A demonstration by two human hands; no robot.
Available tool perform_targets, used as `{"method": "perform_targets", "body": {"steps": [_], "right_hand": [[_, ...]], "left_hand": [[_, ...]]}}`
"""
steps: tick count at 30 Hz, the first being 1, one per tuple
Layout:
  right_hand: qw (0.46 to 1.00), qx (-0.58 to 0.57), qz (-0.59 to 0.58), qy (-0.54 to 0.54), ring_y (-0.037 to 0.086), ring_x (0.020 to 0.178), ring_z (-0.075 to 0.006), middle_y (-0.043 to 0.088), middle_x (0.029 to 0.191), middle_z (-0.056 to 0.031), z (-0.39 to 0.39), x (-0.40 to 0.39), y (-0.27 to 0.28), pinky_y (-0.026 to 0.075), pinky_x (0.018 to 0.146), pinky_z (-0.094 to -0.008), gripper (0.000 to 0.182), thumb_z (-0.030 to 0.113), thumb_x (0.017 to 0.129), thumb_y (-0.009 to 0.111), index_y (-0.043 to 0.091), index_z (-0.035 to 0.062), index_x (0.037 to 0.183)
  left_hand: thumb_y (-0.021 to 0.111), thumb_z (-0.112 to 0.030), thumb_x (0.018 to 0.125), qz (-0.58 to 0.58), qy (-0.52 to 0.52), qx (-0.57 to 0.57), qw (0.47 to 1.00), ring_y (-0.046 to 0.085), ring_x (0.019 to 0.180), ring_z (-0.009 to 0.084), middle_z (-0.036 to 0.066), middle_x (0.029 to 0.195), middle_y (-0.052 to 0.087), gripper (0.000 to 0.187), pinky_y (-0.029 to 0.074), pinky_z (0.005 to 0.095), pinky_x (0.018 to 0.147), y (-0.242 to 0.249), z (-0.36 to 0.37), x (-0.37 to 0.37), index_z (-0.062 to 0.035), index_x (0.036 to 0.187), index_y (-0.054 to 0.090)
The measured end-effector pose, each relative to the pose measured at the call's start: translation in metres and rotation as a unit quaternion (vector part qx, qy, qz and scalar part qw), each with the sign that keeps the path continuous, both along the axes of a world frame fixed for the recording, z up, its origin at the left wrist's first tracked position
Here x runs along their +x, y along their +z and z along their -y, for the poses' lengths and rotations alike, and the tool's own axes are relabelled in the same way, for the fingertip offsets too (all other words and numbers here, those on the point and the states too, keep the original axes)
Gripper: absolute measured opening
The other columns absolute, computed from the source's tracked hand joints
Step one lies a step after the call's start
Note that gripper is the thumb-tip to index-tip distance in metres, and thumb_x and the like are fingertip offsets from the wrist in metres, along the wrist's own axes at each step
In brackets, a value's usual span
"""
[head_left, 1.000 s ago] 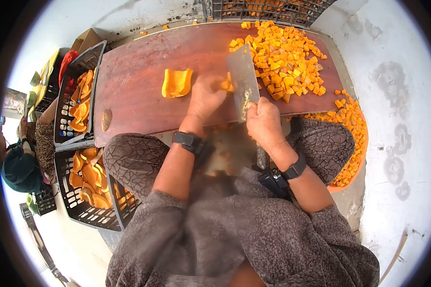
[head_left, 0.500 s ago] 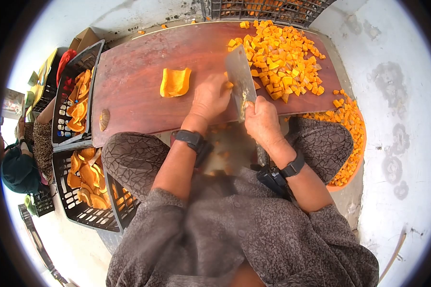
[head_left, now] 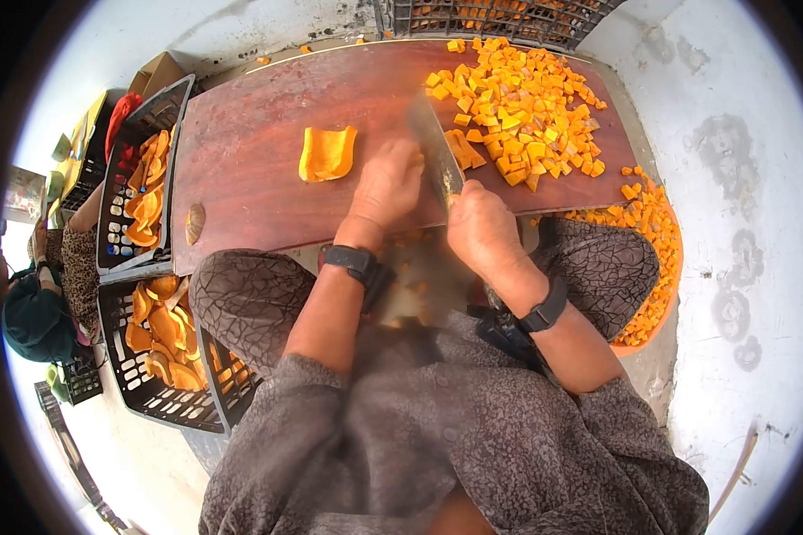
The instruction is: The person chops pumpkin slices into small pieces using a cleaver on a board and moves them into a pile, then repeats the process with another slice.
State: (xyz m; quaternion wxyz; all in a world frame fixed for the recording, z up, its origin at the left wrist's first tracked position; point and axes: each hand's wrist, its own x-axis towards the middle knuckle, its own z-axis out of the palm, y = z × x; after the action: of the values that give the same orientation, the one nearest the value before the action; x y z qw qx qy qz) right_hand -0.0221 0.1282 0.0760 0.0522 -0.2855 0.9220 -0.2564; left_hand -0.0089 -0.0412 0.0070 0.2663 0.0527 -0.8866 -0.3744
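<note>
My right hand [head_left: 486,230] is closed round the handle of a cleaver [head_left: 442,159]. Its blade, partly blurred, stands on edge over the red-brown board [head_left: 250,192]. Just left of the blade is my left hand [head_left: 387,185], its fingers curled together and smeared a little; what they press on, if anything, is hidden. Freshly cut pumpkin strips [head_left: 464,150] lie against the blade's right side. A curved pumpkin slab [head_left: 327,154] rests on the board left of my left hand. Diced pumpkin [head_left: 531,116] is heaped at the board's far right.
An orange tub [head_left: 677,259] full of diced pumpkin stands below the board's right edge. Two black crates [head_left: 107,209] with pumpkin pieces are at the left. Another crate [head_left: 509,25] stands behind the board. A person in a dark green hat [head_left: 37,316] is at far left.
The cleaver and my right hand have shifted slightly left, and the blade leans more. Cut strips now show right of the blade. My left hand has drawn back a little leftward.
</note>
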Motion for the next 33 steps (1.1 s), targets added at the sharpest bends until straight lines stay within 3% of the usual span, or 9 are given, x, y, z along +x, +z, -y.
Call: {"method": "perform_targets", "body": {"steps": [3, 10, 16, 18, 19, 23, 27, 29, 33], "right_hand": [[0.999, 0.020, 0.022, -0.013, 0.063, 0.080, -0.0425, 0.065, 0.082, -0.0212, 0.006, -0.002, -0.005, 0.050, 0.072, -0.0507, 0.013, 0.013, 0.084, 0.056, 0.058, 0.0009, 0.087], [0.997, 0.046, 0.054, -0.005, 0.064, 0.084, -0.0414, 0.066, 0.086, -0.0226, 0.017, -0.017, -0.018, 0.050, 0.075, -0.0492, 0.016, 0.013, 0.085, 0.056, 0.061, 0.0002, 0.092], [1.000, -0.016, 0.016, -0.008, 0.063, 0.080, -0.0428, 0.064, 0.078, -0.0238, 0.007, -0.020, -0.019, 0.049, 0.071, -0.0509, 0.016, 0.015, 0.085, 0.056, 0.060, -0.0010, 0.086], [0.996, -0.070, 0.057, -0.007, 0.063, 0.065, -0.0423, 0.061, 0.069, -0.0259, -0.001, -0.026, -0.017, 0.050, 0.062, -0.0470, 0.023, 0.016, 0.090, 0.055, 0.054, -0.0064, 0.086], [0.997, -0.079, -0.008, 0.009, 0.062, 0.050, -0.0337, 0.059, 0.062, -0.0215, -0.008, -0.028, -0.019, 0.049, 0.051, -0.0418, 0.023, 0.016, 0.092, 0.054, 0.053, -0.0062, 0.086], [0.992, -0.103, 0.074, -0.023, 0.057, 0.041, -0.0198, 0.056, 0.057, -0.0138, -0.032, -0.034, -0.021, 0.045, 0.040, -0.0340, 0.025, 0.018, 0.094, 0.054, 0.053, -0.0058, 0.086], [0.992, -0.108, 0.059, -0.038, 0.055, 0.040, -0.0184, 0.056, 0.057, -0.0126, -0.054, -0.034, -0.024, 0.044, 0.039, -0.0334, 0.024, 0.017, 0.094, 0.054, 0.053, -0.0056, 0.086], [0.984, -0.110, 0.100, -0.094, 0.059, 0.078, -0.0488, 0.060, 0.077, -0.0305, -0.059, -0.034, -0.020, 0.047, 0.068, -0.0498, 0.025, 0.019, 0.089, 0.055, 0.056, -0.0057, 0.085], [0.978, -0.150, 0.102, -0.104, 0.060, 0.079, -0.0490, 0.060, 0.079, -0.0318, -0.068, -0.036, -0.016, 0.047, 0.070, -0.0506, 0.027, 0.020, 0.090, 0.054, 0.057, -0.0066, 0.086]], "left_hand": [[0.059, 0.000, 0.079, -0.008, -0.005, 0.004, 1.000, 0.061, 0.085, 0.0406, 0.019, 0.089, 0.063, 0.017, 0.051, 0.0440, 0.075, -0.005, -0.001, 0.000, -0.0002, 0.096, 0.056], [0.059, 0.001, 0.079, -0.046, -0.002, 0.021, 0.999, 0.062, 0.085, 0.0372, 0.018, 0.091, 0.062, 0.019, 0.051, 0.0421, 0.074, 0.001, 0.005, 0.001, -0.0024, 0.098, 0.061], [0.060, 0.001, 0.078, -0.039, 0.038, -0.082, 0.995, 0.061, 0.085, 0.0345, 0.015, 0.095, 0.060, 0.030, 0.052, 0.0413, 0.072, 0.012, 0.019, 0.005, -0.0111, 0.104, 0.069], [0.060, 0.001, 0.078, -0.016, 0.045, -0.104, 0.993, 0.061, 0.085, 0.0345, 0.014, 0.094, 0.060, 0.029, 0.052, 0.0413, 0.073, 0.012, 0.021, 0.008, -0.0111, 0.102, 0.070], [0.060, 0.002, 0.077, 0.005, 0.054, -0.125, 0.991, 0.061, 0.085, 0.0345, 0.014, 0.094, 0.059, 0.028, 0.052, 0.0413, 0.074, 0.012, 0.022, 0.008, -0.0111, 0.100, 0.071], [0.059, 0.002, 0.076, 0.054, 0.046, -0.140, 0.988, 0.060, 0.091, 0.0323, 0.012, 0.095, 0.060, 0.027, 0.051, 0.0408, 0.078, 0.003, 0.025, 0.011, -0.0110, 0.095, 0.073], [0.063, -0.005, 0.072, 0.074, 0.019, -0.206, 0.975, 0.058, 0.100, 0.0304, 0.008, 0.104, 0.063, 0.022, 0.048, 0.0408, 0.087, 0.002, 0.034, 0.014, -0.0091, 0.091, 0.073], [0.064, -0.009, 0.072, 0.075, 0.016, -0.210, 0.975, 0.057, 0.102, 0.0305, 0.007, 0.108, 0.064, 0.023, 0.047, 0.0415, 0.089, 0.007, 0.035, 0.014, -0.0085, 0.092, 0.073], [0.068, -0.019, 0.072, 0.062, 0.031, -0.201, 0.977, 0.056, 0.107, 0.0333, 0.009, 0.118, 0.063, 0.033, 0.044, 0.0457, 0.094, 0.016, 0.022, 0.009, -0.0090, 0.103, 0.070]]}}
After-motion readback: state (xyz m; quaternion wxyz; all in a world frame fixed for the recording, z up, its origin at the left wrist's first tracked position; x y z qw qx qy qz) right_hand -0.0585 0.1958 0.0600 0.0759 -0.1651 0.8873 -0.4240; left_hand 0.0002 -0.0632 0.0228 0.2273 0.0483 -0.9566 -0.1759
